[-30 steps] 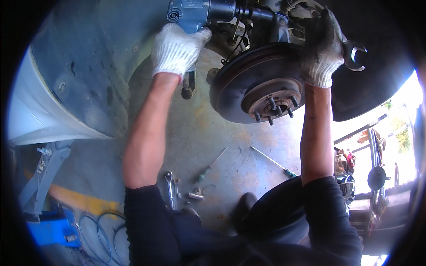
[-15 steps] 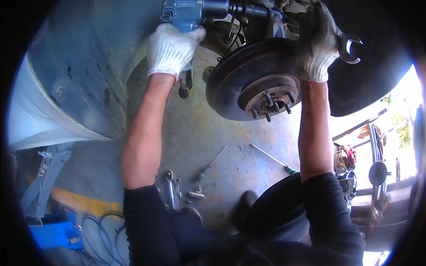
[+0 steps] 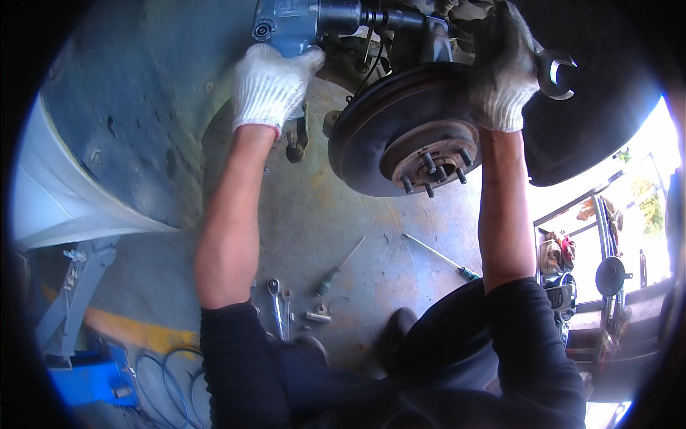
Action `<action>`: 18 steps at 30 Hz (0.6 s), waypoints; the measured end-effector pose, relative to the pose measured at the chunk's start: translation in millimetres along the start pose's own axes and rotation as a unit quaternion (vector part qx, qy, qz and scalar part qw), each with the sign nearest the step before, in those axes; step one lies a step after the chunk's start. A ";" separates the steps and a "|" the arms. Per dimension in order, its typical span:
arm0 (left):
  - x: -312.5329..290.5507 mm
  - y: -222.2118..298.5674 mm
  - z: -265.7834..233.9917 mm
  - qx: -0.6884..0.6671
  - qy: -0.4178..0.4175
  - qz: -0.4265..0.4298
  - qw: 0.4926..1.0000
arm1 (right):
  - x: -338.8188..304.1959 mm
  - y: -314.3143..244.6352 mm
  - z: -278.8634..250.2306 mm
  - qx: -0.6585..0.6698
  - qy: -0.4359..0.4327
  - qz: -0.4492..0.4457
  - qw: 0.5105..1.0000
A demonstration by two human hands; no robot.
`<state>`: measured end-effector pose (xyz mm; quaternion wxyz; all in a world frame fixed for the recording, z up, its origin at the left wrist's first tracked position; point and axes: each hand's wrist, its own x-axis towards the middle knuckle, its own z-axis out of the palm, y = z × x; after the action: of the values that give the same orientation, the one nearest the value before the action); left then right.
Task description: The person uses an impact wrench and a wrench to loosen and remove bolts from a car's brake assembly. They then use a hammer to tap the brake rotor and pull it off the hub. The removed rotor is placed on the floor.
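In a white knit glove, my left hand (image 3: 273,86) grips the handle of a blue impact wrench (image 3: 289,25). A dark socket (image 3: 389,18) on its nose reaches right, up to a metal bracket (image 3: 438,41) behind the brake disc (image 3: 386,139). My gloved right hand (image 3: 506,68) is closed round a wrench (image 3: 554,75), whose open jaw sticks out on the right. The fingers and the wrench's other end are in shadow behind the disc's upper right. Wheel studs (image 3: 430,163) stand out from the disc's hub.
Two screwdrivers (image 3: 330,280) (image 3: 468,273), a ratchet (image 3: 274,289), a spanner (image 3: 287,297) and a loose socket (image 3: 318,316) lie on the floor below. A blue jack (image 3: 89,379) with a hose (image 3: 168,379) is at the lower left. A dark curved wheel-arch liner (image 3: 600,107) flanks my right hand.
The impact wrench, both hands and the disc sit slightly further left in the picture. Both grips look the same, and the socket still meets the bracket.
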<state>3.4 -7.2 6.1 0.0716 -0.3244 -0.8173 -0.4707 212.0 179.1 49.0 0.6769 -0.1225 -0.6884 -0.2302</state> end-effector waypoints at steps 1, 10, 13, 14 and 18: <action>-0.6 0.6 -0.3 0.005 -0.004 0.003 1.000 | -1.4 -3.1 -2.1 -0.010 -0.010 0.016 1.000; 0.5 3.4 -2.5 0.010 -0.013 0.002 1.000 | 7.0 0.6 0.1 0.016 0.003 -0.025 1.000; 1.6 2.7 -2.2 0.004 -0.006 0.002 1.000 | 4.8 -0.2 0.0 0.013 0.010 -0.008 1.000; 1.2 1.9 -2.2 0.000 -0.007 0.005 1.000 | 3.3 -1.6 -0.7 0.005 0.007 -0.008 1.000; 2.8 1.3 -2.4 0.023 -0.021 -0.004 1.000 | 3.1 -5.8 -1.8 0.033 0.011 0.000 0.999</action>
<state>1.5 -7.4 9.4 0.0596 -0.3291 -0.8306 -0.4454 210.6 172.8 51.1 0.6884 -0.0980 -0.6877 -0.2088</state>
